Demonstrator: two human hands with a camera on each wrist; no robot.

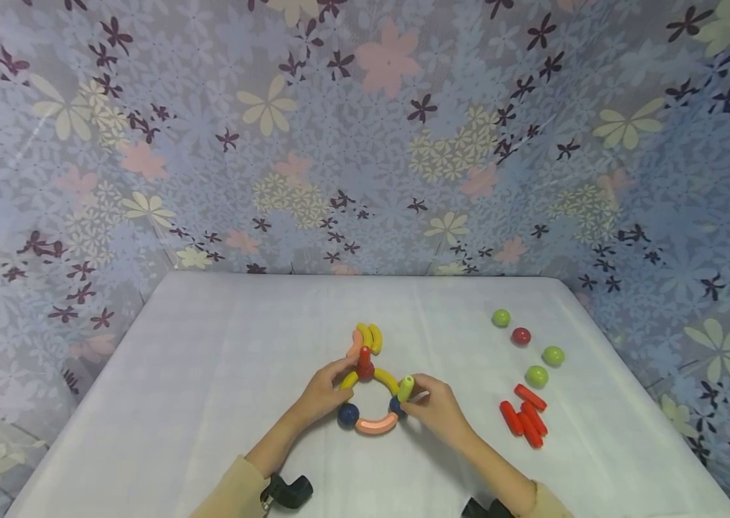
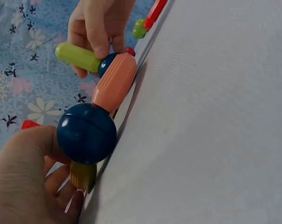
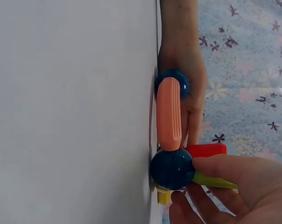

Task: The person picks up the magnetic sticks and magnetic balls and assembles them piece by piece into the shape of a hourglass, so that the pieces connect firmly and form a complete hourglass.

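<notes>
A ring of toy pieces lies on the table: a red ball (image 1: 365, 370), two yellow curved bars (image 1: 387, 380), two blue balls (image 1: 348, 414) and an orange curved bar (image 1: 375, 425). From the red ball rises a red stick (image 1: 365, 354). A green stick (image 1: 406, 388) stands on the right-hand blue ball (image 3: 172, 169). My left hand (image 1: 322, 391) grips the left yellow bar, thumb on the inner side. With thumb and fingers, my right hand (image 1: 439, 411) pinches the right-hand blue ball at the green stick's base. The fingers partly hide that ball.
Behind the ring lie two loose yellow bars (image 1: 375, 339) and an orange bar (image 1: 354, 344). On the right are several red sticks (image 1: 511, 418), green balls (image 1: 537, 375) and a red ball (image 1: 521, 336). A flowered cloth (image 1: 365, 144) hangs beyond the white table (image 1: 229, 345).
</notes>
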